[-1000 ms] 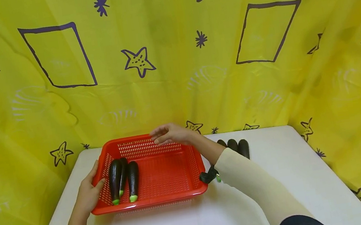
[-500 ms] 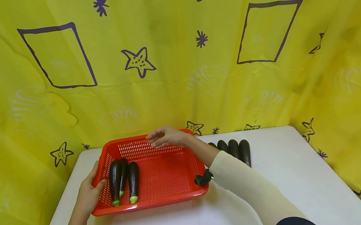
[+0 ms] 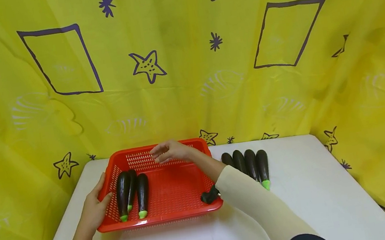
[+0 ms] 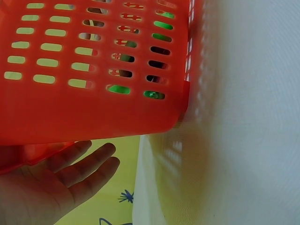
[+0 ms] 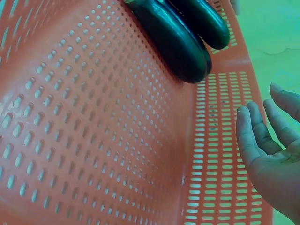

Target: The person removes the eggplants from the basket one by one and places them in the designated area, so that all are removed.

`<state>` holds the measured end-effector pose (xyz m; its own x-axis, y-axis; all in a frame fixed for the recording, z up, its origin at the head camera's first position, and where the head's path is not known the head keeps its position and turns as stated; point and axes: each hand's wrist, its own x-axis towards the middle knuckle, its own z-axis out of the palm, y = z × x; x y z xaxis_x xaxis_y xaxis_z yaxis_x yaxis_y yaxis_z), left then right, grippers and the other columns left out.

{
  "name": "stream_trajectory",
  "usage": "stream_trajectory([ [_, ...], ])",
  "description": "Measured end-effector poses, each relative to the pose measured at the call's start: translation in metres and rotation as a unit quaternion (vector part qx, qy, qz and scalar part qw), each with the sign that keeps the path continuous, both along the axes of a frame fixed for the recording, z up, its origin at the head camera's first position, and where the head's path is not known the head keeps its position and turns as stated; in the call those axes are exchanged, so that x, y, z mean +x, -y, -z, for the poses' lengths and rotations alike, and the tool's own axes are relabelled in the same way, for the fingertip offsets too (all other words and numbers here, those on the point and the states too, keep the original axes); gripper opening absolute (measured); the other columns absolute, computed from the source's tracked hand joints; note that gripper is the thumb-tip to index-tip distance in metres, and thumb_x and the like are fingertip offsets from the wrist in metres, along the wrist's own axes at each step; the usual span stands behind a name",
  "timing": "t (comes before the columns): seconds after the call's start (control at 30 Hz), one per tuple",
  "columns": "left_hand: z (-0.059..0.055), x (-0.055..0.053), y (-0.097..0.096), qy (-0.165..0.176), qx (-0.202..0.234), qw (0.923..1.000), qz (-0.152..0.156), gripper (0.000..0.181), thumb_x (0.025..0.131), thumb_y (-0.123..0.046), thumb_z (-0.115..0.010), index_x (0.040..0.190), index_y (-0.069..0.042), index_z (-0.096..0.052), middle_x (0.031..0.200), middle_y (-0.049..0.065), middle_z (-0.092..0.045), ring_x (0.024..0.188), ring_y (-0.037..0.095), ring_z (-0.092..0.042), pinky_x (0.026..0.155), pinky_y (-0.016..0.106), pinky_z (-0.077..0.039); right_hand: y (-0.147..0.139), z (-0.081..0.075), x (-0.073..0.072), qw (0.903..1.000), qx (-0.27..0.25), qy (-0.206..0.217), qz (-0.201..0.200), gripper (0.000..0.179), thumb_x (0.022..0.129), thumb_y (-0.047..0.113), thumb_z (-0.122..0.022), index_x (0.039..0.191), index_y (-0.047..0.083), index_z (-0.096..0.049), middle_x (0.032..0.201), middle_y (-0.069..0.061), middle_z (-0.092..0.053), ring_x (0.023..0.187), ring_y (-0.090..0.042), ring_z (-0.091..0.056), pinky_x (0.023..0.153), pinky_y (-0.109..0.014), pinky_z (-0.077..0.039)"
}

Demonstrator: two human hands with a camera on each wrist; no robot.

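Note:
A red plastic basket (image 3: 175, 180) with slotted walls stands on the table. Three dark eggplants with green ends lie inside at its left; one is the right-hand eggplant (image 3: 143, 193). My left hand (image 3: 93, 207) holds the basket's left rim, thumb over the edge; in the left wrist view its fingers (image 4: 89, 171) extend beside the outer wall. My right hand (image 3: 171, 151) hovers over the basket near its back wall, holding nothing. Its fingers are loosely bent in the right wrist view, apart from the eggplants (image 5: 173, 44). The right forearm hides part of the basket's right side.
Several more eggplants (image 3: 250, 163) lie in a row on the white table (image 3: 307, 186), right of the basket, partly behind the right sleeve (image 3: 257, 205). A yellow curtain (image 3: 190, 108) with drawn stars hangs behind and beside the table.
My right hand has drifted left and slightly down over the basket. The sleeve moved with it, exposing more of the eggplants on the table. My left hand has kept its place on the rim.

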<state>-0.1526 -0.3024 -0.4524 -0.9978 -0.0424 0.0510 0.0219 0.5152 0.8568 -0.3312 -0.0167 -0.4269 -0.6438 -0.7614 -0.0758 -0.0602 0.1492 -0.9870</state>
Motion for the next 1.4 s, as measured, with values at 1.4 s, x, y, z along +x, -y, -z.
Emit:
stream_trajectory([
  [1.4,0.002,0.0,0.0,-0.011,0.006,0.9999,-0.007,0.07,0.106,0.002,-0.053,0.166,-0.002,-0.018,0.16,0.038,-0.03,0.119,0.045,-0.051,0.077,0.019,-0.051,0.024,0.037,0.013,0.9944,0.033,0.058,-0.082,0.052,0.104,-0.007,-0.056,0.154,-0.009,-0.043,0.16,-0.025,-0.044,0.142,-0.033,-0.049,0.109,-0.041,-0.046],
])
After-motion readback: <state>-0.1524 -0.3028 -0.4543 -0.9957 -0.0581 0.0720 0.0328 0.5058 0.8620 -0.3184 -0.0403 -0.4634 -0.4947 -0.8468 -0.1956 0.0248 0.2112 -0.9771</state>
